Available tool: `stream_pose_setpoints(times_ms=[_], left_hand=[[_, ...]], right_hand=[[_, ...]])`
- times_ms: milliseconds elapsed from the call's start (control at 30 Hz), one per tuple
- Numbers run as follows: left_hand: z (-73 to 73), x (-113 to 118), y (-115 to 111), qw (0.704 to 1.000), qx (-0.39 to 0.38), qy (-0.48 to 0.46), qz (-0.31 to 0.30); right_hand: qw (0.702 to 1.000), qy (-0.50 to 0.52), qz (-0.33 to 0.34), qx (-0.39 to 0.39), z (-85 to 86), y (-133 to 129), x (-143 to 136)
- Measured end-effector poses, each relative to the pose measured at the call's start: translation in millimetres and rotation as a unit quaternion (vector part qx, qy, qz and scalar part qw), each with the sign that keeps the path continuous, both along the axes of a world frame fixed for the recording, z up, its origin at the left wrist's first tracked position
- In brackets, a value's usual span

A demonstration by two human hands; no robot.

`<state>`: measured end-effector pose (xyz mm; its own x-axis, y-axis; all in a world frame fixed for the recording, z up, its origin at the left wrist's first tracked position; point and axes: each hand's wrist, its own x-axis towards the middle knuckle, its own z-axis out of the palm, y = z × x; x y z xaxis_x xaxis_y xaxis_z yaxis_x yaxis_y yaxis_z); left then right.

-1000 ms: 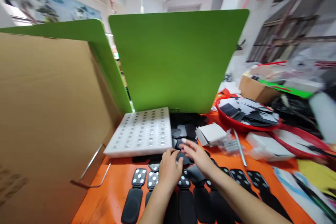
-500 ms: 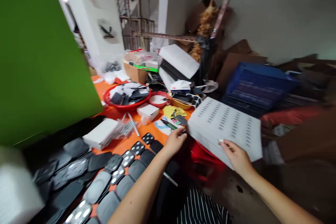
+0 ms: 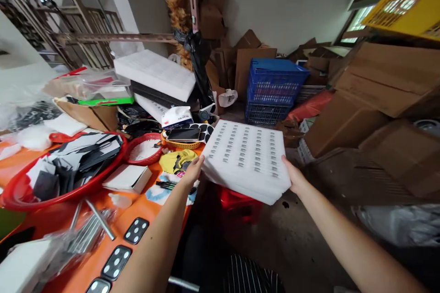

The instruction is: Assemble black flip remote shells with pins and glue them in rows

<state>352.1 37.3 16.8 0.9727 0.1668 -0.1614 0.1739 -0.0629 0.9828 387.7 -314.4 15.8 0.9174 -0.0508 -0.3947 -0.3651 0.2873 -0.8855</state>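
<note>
A thick white foam block with rows of small dark slots lies between my hands, above a red stool. My left hand grips its left edge, fingers partly hidden behind the foam. At the right edge my right hand holds the block, its fingers mostly out of sight. Left of the block, on the orange table, are a yellow cloth, dark pens and a yellow basket with a phone on it.
A red basin of dark and white pieces, a small white box and dotted black tiles occupy the table. Foam sheets are stacked behind. Blue crates and cardboard boxes stand beyond, right.
The view has swung right. My left hand has moved from beside the pens to the foam block's left edge, and my right hand from its front to its right edge.
</note>
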Motion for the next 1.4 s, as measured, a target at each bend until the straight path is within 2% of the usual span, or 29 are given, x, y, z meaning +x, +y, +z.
stream_pose_setpoints(times_ms=[100,200,300,400,533,633,700,833,900,1000,1167,1300,1400], left_hand=[[-6.7,11.3,2.5,0.999,-0.041,0.024,-0.018],[-12.0,18.3,2.7,0.996,-0.078,0.042,-0.031],[-10.9,20.8,-0.2,0.993,-0.106,0.042,-0.034],[0.8,24.0,-5.4,0.991,-0.130,0.022,-0.021],[24.3,34.5,-9.5,0.988,-0.153,-0.012,0.012],[29.0,39.0,-8.1,0.986,-0.163,-0.012,0.029],[21.7,38.2,-6.6,0.985,-0.171,-0.001,0.033],[0.3,34.2,-4.2,0.982,-0.188,0.015,0.026],[-3.9,33.8,-2.5,0.979,-0.202,0.025,0.015],[-1.2,35.7,1.2,0.973,-0.224,0.061,-0.005],[6.7,46.7,6.1,0.962,-0.245,0.113,-0.046],[13.2,62.3,3.5,0.956,-0.252,0.130,-0.079],[16.8,69.5,3.9,0.950,-0.241,0.165,-0.109]], right_hand=[[0.998,0.017,0.013,0.054,-2.3,-0.2,8.8],[0.999,-0.002,0.003,0.049,-4.3,1.7,14.1],[0.997,-0.023,0.026,0.063,-2.9,3.6,17.6],[0.995,-0.019,0.028,0.091,9.0,-0.6,22.8],[0.996,-0.029,0.003,0.080,35.6,-15.5,32.8],[0.996,-0.051,-0.002,0.079,44.5,-19.3,32.1],[0.996,-0.040,-0.007,0.079,39.1,-13.3,24.7],[0.995,0.021,-0.032,0.087,13.9,7.1,6.3],[0.993,0.023,-0.038,0.110,3.9,11.8,2.0],[0.989,0.017,-0.028,0.143,-4.2,9.0,3.8],[0.988,-0.013,0.016,0.150,-12.0,2.3,18.6],[0.976,-0.067,0.075,0.195,-11.0,5.8,26.6],[0.968,-0.093,0.083,0.218,-9.6,5.9,24.2]])
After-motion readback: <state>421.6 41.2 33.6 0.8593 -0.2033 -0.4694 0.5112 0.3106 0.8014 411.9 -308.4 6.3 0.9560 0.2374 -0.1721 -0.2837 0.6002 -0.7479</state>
